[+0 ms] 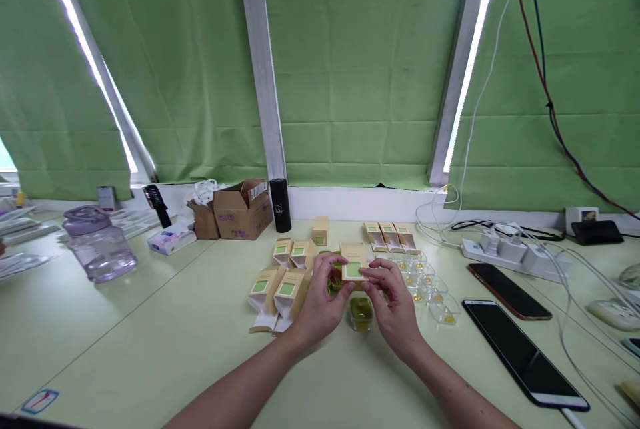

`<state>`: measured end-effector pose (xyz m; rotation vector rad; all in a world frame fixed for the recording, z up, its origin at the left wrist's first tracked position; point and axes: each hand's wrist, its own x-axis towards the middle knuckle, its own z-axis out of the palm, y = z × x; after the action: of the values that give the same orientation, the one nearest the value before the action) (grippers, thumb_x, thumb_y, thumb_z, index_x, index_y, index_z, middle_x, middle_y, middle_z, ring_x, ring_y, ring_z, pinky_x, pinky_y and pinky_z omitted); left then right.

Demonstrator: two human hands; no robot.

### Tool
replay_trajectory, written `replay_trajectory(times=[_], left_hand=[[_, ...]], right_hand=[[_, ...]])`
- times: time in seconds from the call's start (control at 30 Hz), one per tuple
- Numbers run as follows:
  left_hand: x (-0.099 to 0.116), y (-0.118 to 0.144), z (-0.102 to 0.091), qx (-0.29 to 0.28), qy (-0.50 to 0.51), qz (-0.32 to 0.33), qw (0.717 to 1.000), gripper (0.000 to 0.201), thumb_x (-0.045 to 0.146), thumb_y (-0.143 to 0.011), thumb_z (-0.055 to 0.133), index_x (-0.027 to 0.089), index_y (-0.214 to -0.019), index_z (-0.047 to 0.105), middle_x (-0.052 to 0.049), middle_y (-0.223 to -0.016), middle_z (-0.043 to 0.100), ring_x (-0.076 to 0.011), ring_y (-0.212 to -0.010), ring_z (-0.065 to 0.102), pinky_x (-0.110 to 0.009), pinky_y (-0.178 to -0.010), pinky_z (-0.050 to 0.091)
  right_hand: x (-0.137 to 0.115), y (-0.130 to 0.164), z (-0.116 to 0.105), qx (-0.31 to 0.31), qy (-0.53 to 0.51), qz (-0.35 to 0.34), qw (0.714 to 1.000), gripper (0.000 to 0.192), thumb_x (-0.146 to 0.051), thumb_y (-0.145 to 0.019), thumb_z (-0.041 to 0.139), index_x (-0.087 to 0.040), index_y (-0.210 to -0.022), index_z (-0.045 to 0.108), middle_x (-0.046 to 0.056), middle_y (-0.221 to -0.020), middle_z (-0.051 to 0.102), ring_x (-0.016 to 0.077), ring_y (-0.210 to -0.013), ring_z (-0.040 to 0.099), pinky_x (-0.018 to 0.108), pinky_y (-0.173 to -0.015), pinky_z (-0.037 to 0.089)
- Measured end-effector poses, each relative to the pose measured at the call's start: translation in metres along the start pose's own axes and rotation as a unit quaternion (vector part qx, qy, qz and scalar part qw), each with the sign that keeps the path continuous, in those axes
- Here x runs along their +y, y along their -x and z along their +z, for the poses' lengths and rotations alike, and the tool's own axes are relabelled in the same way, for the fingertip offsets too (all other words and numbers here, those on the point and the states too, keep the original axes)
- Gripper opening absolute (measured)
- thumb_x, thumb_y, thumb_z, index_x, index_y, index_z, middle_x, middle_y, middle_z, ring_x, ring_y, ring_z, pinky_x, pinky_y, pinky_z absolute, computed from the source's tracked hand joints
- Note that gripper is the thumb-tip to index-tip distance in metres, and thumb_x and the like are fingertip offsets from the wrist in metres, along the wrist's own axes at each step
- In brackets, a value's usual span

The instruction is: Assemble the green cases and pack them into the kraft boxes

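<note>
Between both hands is a small tan carton (353, 255) with a green square on its face. The fingers of my left hand (325, 289) close on its left side, and my right hand (393, 292) grips the right side. Just below it, a small glass jar (361, 313) with green content stands on the table; more green jars are partly hidden behind my left fingers. To the left of my left hand lie several similar cartons (293, 289) with open flaps. Clear plastic cups (437, 292) with yellow spots sit right of my right hand.
Farther back are three open cartons (390, 235), a standing carton (321, 229), a brown cardboard box (245, 209) and a black cylinder (281, 205). A water bottle (97, 245) stands left. Phones (525, 349), a power strip (515, 259) and white cables occupy the right side.
</note>
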<state>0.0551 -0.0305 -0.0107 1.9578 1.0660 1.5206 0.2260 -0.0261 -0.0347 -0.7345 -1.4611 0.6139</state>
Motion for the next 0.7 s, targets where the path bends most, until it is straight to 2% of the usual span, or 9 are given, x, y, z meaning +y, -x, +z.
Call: replay_trajectory(times=[0.17, 0.37, 0.47, 0.53, 0.6, 0.7], left_hand=[[-0.0011, 0.0003, -0.0007, 0.000, -0.009, 0.003, 1.000, 0.029, 0.037, -0.099, 0.066, 0.025, -0.124, 0.055, -0.009, -0.127, 0.052, -0.0198, -0.098, 0.058, -0.037, -0.090, 0.054], [0.0023, -0.0002, -0.0062, -0.020, -0.012, 0.041, 0.999, 0.036, 0.036, -0.102, 0.060, 0.027, -0.136, 0.054, -0.012, -0.142, 0.050, -0.0278, -0.134, 0.052, -0.044, -0.111, 0.049], [0.0040, -0.0005, -0.0070, -0.015, -0.031, 0.039, 0.999, 0.037, 0.035, -0.103, 0.058, 0.026, -0.139, 0.056, -0.013, -0.145, 0.050, -0.0292, -0.138, 0.051, -0.046, -0.116, 0.046], [0.0041, -0.0005, -0.0069, -0.011, -0.049, 0.035, 0.998, 0.037, 0.035, -0.104, 0.057, 0.026, -0.140, 0.057, -0.014, -0.146, 0.050, -0.0300, -0.140, 0.050, -0.048, -0.118, 0.044], [0.0036, -0.0003, -0.0069, -0.009, -0.062, 0.033, 0.997, 0.038, 0.036, -0.104, 0.056, 0.026, -0.141, 0.057, -0.014, -0.148, 0.051, -0.0303, -0.143, 0.049, -0.048, -0.119, 0.043], [0.0026, 0.0000, -0.0073, -0.007, -0.080, 0.044, 0.996, 0.040, 0.036, -0.105, 0.055, 0.026, -0.144, 0.055, -0.014, -0.148, 0.054, -0.0301, -0.144, 0.048, -0.049, -0.120, 0.041]], right_hand=[[-0.0019, -0.0002, -0.0005, -0.005, 0.002, 0.011, 1.000, 0.020, -0.041, -0.102, 0.065, -0.029, -0.113, 0.077, 0.010, -0.127, 0.055, 0.0259, -0.120, 0.062, 0.037, -0.087, 0.061], [-0.0004, -0.0008, -0.0029, -0.021, -0.010, 0.030, 0.999, 0.028, -0.046, -0.103, 0.061, -0.032, -0.125, 0.073, 0.011, -0.141, 0.050, 0.0267, -0.124, 0.062, 0.041, -0.097, 0.060], [0.0012, -0.0010, -0.0042, -0.032, -0.008, 0.034, 0.999, 0.030, -0.046, -0.104, 0.060, -0.034, -0.129, 0.071, 0.010, -0.151, 0.046, 0.0268, -0.128, 0.062, 0.043, -0.103, 0.057], [0.0015, -0.0008, -0.0048, -0.039, 0.007, 0.035, 0.999, 0.032, -0.048, -0.103, 0.060, -0.034, -0.129, 0.071, 0.010, -0.157, 0.043, 0.0300, -0.138, 0.057, 0.044, -0.107, 0.056], [0.0015, -0.0002, -0.0052, -0.050, 0.026, 0.036, 0.998, 0.032, -0.048, -0.103, 0.059, -0.033, -0.128, 0.072, 0.010, -0.161, 0.043, 0.0333, -0.151, 0.043, 0.048, -0.112, 0.052], [0.0010, 0.0016, -0.0051, -0.071, 0.049, 0.022, 0.996, 0.032, -0.046, -0.105, 0.057, -0.033, -0.128, 0.073, 0.009, -0.161, 0.046, 0.0342, -0.159, 0.032, 0.054, -0.122, 0.042]])
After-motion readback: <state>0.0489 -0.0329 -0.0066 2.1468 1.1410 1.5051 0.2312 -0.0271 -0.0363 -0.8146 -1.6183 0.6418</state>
